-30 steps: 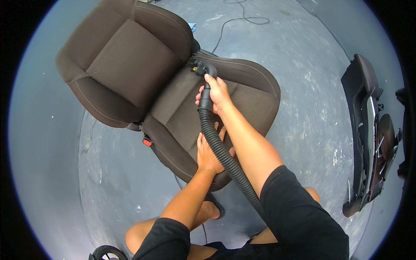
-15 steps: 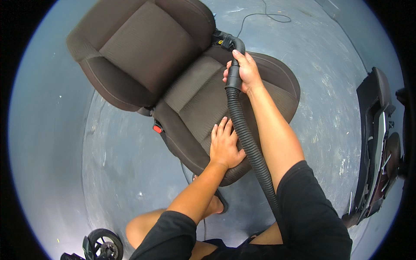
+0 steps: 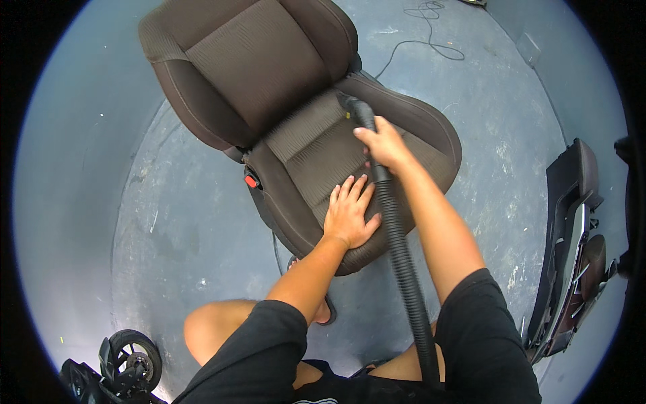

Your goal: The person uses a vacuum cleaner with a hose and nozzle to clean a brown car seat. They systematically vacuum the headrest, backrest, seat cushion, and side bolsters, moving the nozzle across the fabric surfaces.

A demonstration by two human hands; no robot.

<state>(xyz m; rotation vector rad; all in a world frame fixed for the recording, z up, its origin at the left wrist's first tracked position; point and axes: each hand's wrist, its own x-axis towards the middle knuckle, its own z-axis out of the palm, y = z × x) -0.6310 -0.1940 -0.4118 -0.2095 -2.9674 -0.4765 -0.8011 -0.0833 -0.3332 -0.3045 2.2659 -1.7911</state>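
A dark brown fabric car seat (image 3: 259, 64) stands in front of me, its backrest away from me to the upper left. My right hand (image 3: 388, 145) is wrapped round the tube end of a black vacuum hose (image 3: 402, 266). Its bent nozzle (image 3: 358, 108) points at the cushion's right rear, close to the side bolster; I cannot tell whether it touches the fabric. The ribbed hose runs back beneath my right arm to my lap. My left hand (image 3: 348, 214) lies flat on the cushion's front, fingers spread. A red-buttoned seat belt buckle (image 3: 252, 180) sits at the seat's left side.
Dark trim panels (image 3: 568, 242) lean by the wall at the right. A motorcycle wheel (image 3: 136, 359) is at the lower left. A thin black cable (image 3: 431, 44) loops over the grey floor behind the seat. My legs are at the near edge.
My right hand has drawn the nozzle back from beyond the seat's right bolster to the cushion. My left hand stays pressed on the seat. The view has shifted somewhat.
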